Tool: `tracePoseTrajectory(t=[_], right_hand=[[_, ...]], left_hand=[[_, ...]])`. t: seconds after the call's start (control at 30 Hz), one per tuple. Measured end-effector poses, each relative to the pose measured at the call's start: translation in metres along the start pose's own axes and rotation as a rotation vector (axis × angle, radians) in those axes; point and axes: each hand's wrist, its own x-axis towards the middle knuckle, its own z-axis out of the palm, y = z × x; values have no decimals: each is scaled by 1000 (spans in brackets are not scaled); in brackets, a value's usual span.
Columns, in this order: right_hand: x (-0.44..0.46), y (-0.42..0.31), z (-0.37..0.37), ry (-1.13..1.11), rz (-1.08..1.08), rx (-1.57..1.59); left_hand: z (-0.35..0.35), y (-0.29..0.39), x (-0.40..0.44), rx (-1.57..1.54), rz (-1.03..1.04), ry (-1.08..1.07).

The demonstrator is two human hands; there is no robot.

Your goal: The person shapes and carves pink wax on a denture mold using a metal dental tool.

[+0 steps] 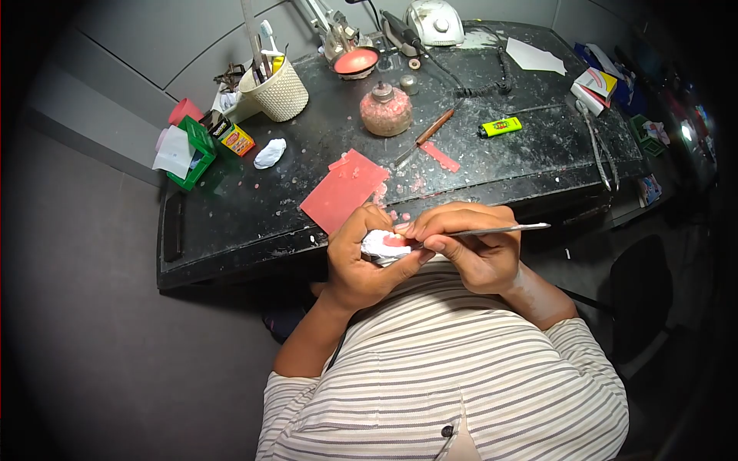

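My left hand [357, 265] is closed around a white plaster dental model [374, 244] with pink wax [394, 240] on it. My right hand [478, 250] grips a thin metal tool [500, 230]; its fingertips meet the model, and the tool's working tip is hidden by the fingers. Just beyond my left hand, a pink wax sheet [344, 192] lies on the black table [254, 207]. A wooden-handled knife [425, 137] rests beside a small pink wax strip [440, 157].
A wax-spattered burner jar [386, 115], a green lighter [500, 127], a white basket of tools [281, 92], a green box [201, 154] and metal pliers [598, 150] stand or lie on the table. A white mask [434, 23] is at the back.
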Motion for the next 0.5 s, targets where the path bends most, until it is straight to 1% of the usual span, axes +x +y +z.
tracePoseTrajectory(t=[0.07,0.13,0.17,0.2,0.33,0.4,0.43,0.5], right_hand=[[0,1,-2,-25,-29,-18],[0,2,-2,-9,18,67],[-3,2,-1,11,75,150],[-3,4,-1,11,74,151],[-1,15,-5,213,-82,241],[-9,8,-6,307,-2,265],[-11,6,-7,308,-1,264],[-14,3,-8,253,-80,78]], left_hand=[[1,1,0,-16,1,2],[2,2,1,-9,1,-1],[2,2,2,-1,2,-4],[1,2,2,-1,3,-4],[1,1,2,-7,13,31],[2,2,2,14,19,57],[2,2,3,49,46,69],[1,0,4,85,72,82]])
